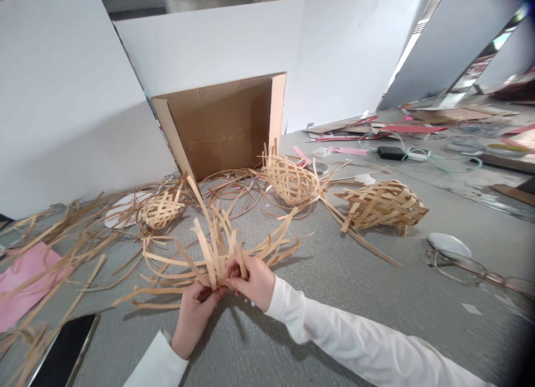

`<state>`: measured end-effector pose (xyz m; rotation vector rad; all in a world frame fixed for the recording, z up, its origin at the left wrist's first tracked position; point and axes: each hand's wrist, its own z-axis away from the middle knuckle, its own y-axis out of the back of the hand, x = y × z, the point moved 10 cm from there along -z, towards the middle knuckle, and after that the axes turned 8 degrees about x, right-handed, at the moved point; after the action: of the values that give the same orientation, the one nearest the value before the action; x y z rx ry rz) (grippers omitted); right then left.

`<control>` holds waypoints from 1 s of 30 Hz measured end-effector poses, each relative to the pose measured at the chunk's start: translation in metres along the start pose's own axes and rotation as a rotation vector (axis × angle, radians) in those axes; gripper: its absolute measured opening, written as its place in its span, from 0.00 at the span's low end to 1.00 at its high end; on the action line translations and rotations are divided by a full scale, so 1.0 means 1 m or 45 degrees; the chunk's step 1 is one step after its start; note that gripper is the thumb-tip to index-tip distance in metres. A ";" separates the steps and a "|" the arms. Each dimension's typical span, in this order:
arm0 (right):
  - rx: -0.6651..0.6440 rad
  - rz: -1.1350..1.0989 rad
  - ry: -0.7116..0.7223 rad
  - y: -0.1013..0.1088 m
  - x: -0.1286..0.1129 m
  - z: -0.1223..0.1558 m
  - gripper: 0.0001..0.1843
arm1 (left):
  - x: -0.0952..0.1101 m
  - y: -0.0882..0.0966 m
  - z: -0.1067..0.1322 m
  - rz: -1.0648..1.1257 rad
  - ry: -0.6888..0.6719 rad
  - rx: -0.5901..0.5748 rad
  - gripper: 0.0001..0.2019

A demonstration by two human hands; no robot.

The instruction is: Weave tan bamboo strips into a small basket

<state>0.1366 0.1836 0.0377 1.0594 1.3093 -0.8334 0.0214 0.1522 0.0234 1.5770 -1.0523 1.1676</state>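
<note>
A partly woven piece of bamboo strips (215, 259) stands on the grey surface, its loose ends fanning out to the left, right and upward. My left hand (195, 314) pinches its near lower edge between thumb and fingers. Close beside it, my right hand (253, 281) grips an upright strip at the near right side of the weave. Fingers of both hands nearly meet at the base, hiding the crossings there. Behind lie a small woven piece (162, 210), a larger woven basket form (290, 181) and another woven form (384, 206) on the right.
An open cardboard box (225, 125) stands at the back against white panels (217, 47). Loose strips, pink paper (31, 281) and a phone (64, 351) lie left. Eyeglasses (460, 267), a white computer mouse (449, 244) and a black adapter (390, 153) with cables lie right.
</note>
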 end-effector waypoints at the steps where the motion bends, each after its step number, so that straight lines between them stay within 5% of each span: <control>1: 0.014 -0.003 0.026 0.000 -0.002 0.001 0.06 | 0.000 0.000 0.000 -0.003 -0.001 0.001 0.05; 17: 0.141 0.113 0.415 0.006 -0.029 0.010 0.09 | -0.004 -0.002 -0.004 -0.087 -0.031 -0.062 0.07; 30: 0.158 0.210 0.452 0.001 -0.033 0.017 0.05 | 0.002 -0.009 0.004 -0.182 -0.081 -0.156 0.03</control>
<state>0.1401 0.1651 0.0696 1.4427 1.4526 -0.6261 0.0313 0.1499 0.0236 1.5739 -1.0149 0.9451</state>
